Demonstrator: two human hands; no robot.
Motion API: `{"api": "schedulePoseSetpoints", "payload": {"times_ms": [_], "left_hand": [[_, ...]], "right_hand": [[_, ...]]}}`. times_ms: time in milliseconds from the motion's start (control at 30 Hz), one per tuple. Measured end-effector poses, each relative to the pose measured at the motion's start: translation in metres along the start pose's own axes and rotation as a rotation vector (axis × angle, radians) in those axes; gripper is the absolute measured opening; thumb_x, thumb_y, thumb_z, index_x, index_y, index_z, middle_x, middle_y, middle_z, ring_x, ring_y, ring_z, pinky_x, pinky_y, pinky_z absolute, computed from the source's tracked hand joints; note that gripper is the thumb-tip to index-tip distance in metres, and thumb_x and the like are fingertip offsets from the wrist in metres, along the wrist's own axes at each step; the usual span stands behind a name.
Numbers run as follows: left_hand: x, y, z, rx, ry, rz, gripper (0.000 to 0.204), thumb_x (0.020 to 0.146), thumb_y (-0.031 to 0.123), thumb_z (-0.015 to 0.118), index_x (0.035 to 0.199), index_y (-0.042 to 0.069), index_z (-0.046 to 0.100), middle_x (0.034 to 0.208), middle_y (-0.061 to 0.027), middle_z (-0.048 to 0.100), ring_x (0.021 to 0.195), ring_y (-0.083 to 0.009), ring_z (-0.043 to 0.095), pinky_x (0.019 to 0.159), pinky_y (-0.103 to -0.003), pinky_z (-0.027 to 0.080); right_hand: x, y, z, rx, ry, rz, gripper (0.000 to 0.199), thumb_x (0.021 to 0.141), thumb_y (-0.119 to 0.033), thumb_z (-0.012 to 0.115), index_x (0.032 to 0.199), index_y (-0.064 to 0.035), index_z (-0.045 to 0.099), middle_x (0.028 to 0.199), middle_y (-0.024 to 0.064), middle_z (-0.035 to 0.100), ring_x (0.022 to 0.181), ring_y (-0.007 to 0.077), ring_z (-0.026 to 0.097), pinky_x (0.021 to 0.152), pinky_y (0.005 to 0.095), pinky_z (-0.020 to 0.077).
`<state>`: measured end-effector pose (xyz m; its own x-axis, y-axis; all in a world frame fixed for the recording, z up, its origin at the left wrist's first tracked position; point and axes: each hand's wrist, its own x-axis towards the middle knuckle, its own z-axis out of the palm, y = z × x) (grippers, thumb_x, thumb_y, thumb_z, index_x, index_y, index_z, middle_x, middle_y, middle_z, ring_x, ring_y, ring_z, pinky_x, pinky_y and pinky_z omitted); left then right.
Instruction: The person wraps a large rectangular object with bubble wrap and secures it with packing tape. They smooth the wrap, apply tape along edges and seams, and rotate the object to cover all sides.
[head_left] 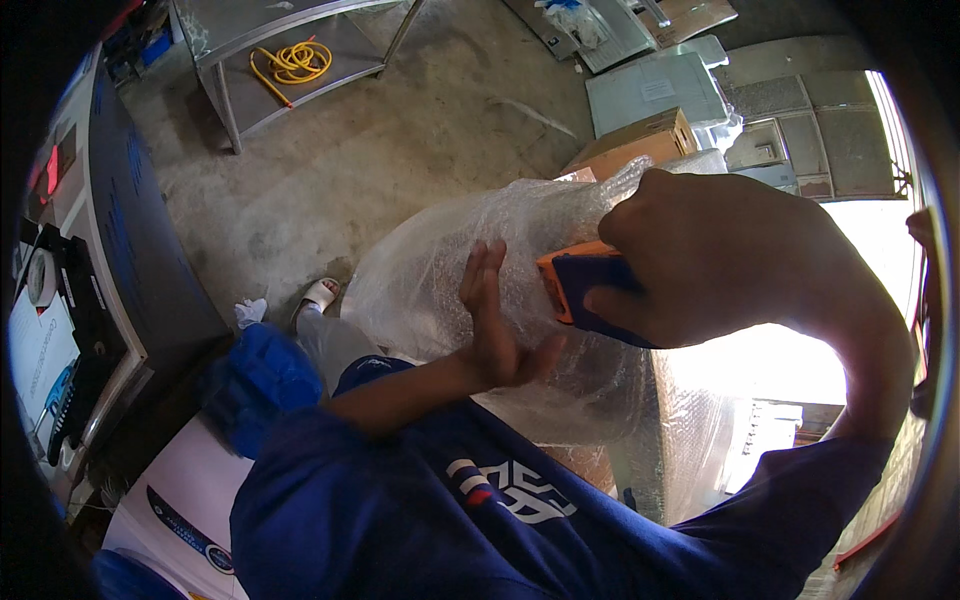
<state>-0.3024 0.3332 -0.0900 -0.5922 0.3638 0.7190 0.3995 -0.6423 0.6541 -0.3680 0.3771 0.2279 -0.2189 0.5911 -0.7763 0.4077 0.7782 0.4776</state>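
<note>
A large bundle in clear bubble wrap (425,265) stands in front of me, with loose folds along its top. My right hand (700,255) is closed around an orange and dark blue handheld tool (590,290), held over the wrap. The tool's orange end points left, and its exact kind does not show. My left hand (495,335) is open beside it, fingers stretched and thumb apart. Its palm faces the tool's end across a small gap. Whether that hand touches the wrap I cannot tell.
Cardboard boxes (635,142) and a pale wrapped panel (655,92) stand behind the bundle. To the left is a workbench (150,230) carrying papers and a tape roll (42,277). A metal table (225,95) holds a coiled yellow hose (295,65). Blue plastic (265,385) lies close by.
</note>
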Motion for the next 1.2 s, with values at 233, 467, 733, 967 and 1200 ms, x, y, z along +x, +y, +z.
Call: {"api": "schedulePoseSetpoints", "payload": {"times_ms": [233, 467, 733, 967, 1200], "left_hand": [[-0.065, 0.008, -0.001, -0.058, -0.155, 0.169, 0.067, 0.076, 0.056, 0.079, 0.106, -0.002, 0.060, 0.109, -0.0214, 0.061, 0.102, -0.0382, 0.059, 0.092, -0.050, 0.045], [-0.017, 0.088, 0.005, -0.282, -0.733, -0.093, 0.052, 0.082, 0.054, 0.074, 0.076, 0.004, 0.062, 0.066, -0.0120, 0.062, 0.058, -0.0292, 0.065, 0.052, -0.040, 0.052], [-0.010, 0.100, 0.013, -0.318, -0.708, -0.048, 0.024, 0.090, 0.020, 0.069, 0.074, 0.005, 0.058, 0.061, -0.0101, 0.060, 0.049, -0.0252, 0.062, 0.044, -0.039, 0.050], [0.001, 0.111, 0.013, -0.275, -0.737, 0.010, 0.021, 0.088, 0.022, 0.070, 0.076, 0.009, 0.059, 0.068, -0.0074, 0.059, 0.056, -0.0234, 0.062, 0.054, -0.039, 0.052], [-0.052, 0.070, 0.040, -0.270, -0.256, 0.221, 0.036, 0.080, 0.041, 0.083, 0.086, 0.015, 0.059, 0.098, -0.0049, 0.056, 0.090, -0.0216, 0.060, 0.077, -0.038, 0.050]], "right_hand": [[-0.001, 0.007, 0.002, -0.008, 0.035, -0.020, 0.045, 0.086, -0.044, 0.068, 0.094, -0.0005, 0.072, 0.083, 0.0191, 0.071, 0.077, 0.0331, 0.072, 0.071, 0.0418, 0.0588], [-0.021, -0.011, 0.010, -0.091, 0.269, -0.021, 0.045, 0.086, -0.045, 0.068, 0.096, -0.0017, 0.071, 0.094, 0.0165, 0.069, 0.093, 0.0318, 0.070, 0.081, 0.0423, 0.0572], [-0.008, 0.014, 0.021, 0.020, 0.247, -0.043, 0.045, 0.086, -0.041, 0.069, 0.097, 0.0024, 0.072, 0.083, 0.0197, 0.072, 0.079, 0.0335, 0.073, 0.074, 0.0424, 0.0591], [-0.008, 0.010, 0.015, -0.009, 0.199, -0.064, 0.044, 0.087, -0.040, 0.066, 0.092, 0.0033, 0.072, 0.075, 0.0191, 0.071, 0.073, 0.0330, 0.073, 0.069, 0.0432, 0.0594], [-0.001, 0.006, 0.008, -0.057, 0.154, -0.003, 0.048, 0.086, -0.043, 0.065, 0.093, 0.0032, 0.073, 0.076, 0.0178, 0.071, 0.072, 0.0314, 0.073, 0.067, 0.0406, 0.0590]]}}
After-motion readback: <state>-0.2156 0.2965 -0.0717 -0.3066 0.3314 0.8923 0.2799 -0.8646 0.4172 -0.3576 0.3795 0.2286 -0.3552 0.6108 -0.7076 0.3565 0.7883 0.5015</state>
